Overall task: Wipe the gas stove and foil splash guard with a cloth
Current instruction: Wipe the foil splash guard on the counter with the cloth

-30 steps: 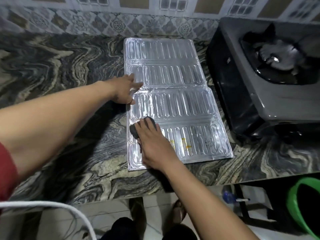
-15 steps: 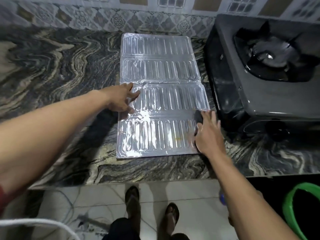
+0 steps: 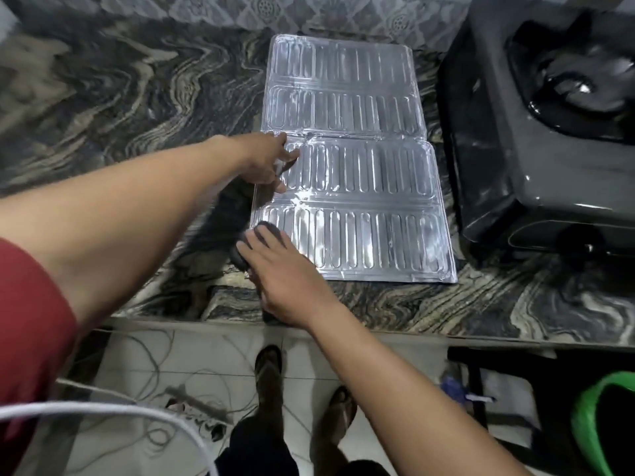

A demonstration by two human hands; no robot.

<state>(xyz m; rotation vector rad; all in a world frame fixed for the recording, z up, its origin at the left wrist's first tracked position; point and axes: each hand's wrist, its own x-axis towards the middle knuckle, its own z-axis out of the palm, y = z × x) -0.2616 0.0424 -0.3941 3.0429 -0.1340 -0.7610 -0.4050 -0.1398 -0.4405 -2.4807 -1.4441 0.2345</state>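
Note:
A silver ribbed foil splash guard point(image 3: 357, 173) lies flat on the marbled counter. My left hand point(image 3: 266, 161) presses on its left edge near the middle fold, fingers spread. My right hand point(image 3: 285, 273) lies palm down on a dark grey cloth point(image 3: 256, 240) at the guard's near left corner; most of the cloth is hidden under my fingers. The black gas stove point(image 3: 543, 132) stands right of the guard, its burner at the far right.
The counter's front edge point(image 3: 378, 331) runs just below my right hand. Below it are tiled floor, my feet, loose cables point(image 3: 165, 389) and a green bucket point(image 3: 598, 420) at the lower right. A patterned tiled wall backs the counter.
My right hand slid the cloth from the guard's near right edge by the stove back across to its near left corner. My left hand stayed on the left edge.

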